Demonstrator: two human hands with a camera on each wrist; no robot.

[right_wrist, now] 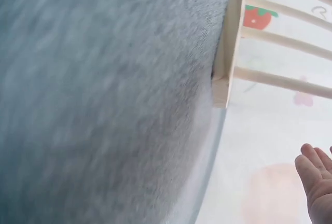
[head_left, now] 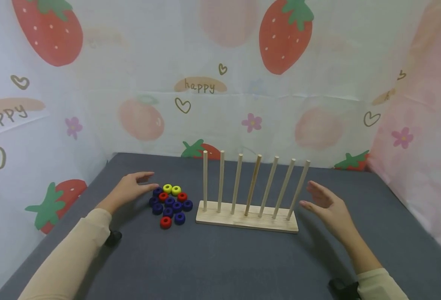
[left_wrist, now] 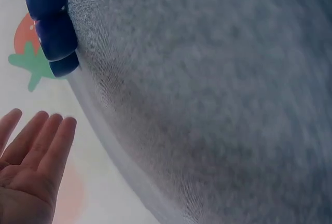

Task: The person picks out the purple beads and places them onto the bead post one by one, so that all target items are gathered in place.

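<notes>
My left hand [head_left: 131, 188] hovers just left of a cluster of small rings, its fingers extended and nothing held. The cluster mixes dark blue rings [head_left: 177, 207], red rings [head_left: 165, 222] and yellow rings [head_left: 167, 189], lying flat on the table. A wooden rack [head_left: 246, 221] with a row of several upright pegs [head_left: 237, 183] stands right of them, its pegs bare. To the right of the rack my right hand [head_left: 327, 206] is held with relaxed fingers, holding nothing. In the left wrist view, the left hand [left_wrist: 31, 167] shows straight fingers near blue rings [left_wrist: 56, 35].
A dark grey cloth [head_left: 220, 262] covers the table. Behind and at both sides hang white and pink curtains [head_left: 220, 112] printed with strawberries, hearts and flowers. Dark wrist straps [head_left: 114, 238] sit at both sleeves.
</notes>
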